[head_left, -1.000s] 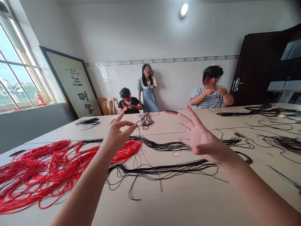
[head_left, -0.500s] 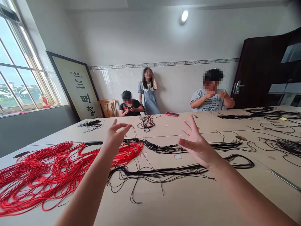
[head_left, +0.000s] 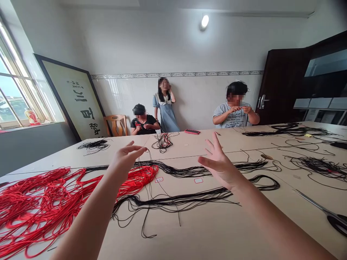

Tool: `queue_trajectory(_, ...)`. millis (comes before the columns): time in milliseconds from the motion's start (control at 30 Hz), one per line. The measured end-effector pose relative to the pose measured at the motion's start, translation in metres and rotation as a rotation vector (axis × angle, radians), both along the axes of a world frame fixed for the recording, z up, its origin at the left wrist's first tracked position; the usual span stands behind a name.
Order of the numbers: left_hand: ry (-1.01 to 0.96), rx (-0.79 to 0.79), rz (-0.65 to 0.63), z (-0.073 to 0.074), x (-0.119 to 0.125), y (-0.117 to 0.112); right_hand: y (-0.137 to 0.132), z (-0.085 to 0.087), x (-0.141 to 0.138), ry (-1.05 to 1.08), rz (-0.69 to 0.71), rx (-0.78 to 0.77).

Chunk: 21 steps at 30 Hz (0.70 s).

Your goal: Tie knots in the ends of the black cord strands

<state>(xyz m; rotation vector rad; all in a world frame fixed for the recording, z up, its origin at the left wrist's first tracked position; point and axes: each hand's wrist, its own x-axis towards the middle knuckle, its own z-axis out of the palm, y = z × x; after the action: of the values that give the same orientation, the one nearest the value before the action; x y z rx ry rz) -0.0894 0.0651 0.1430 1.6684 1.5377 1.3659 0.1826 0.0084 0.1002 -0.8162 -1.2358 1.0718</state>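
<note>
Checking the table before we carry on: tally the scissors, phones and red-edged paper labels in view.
Scissors: 1
Phone in a red case: 1
Red-edged paper labels: 2
Total: 4

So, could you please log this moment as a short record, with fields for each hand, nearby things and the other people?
Left hand: open, nothing visibly held, above red cord
Right hand: open, raised, above black cord
Nearby: scissors on table
Others: two seated people, one standing person
</note>
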Motion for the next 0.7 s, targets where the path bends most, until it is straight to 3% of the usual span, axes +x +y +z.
queue_trajectory(167, -0.206, -0.098, -0.162, 0.002, 0.005, -0.006, 0.004, -0.005, -0.001, 0.027, -0.004, -0.018)
queue_trajectory(333, -0.587, -0.216, -0.199, 0.001, 0.0, 0.001, 0.003, -0.004, 0.0, 0.125, 0.037, -0.029)
queue_trajectory(467, -0.777, -0.335, -0.253, -0.001, -0.01, 0.012, 0.008, -0.003, 0.008, 0.231, 0.104, -0.017)
queue_trajectory(700, -0.929, -0.417, -0.121, -0.017, -0.031, 0.041, 0.045, -0.016, 0.047, 0.442, 0.224, -0.118)
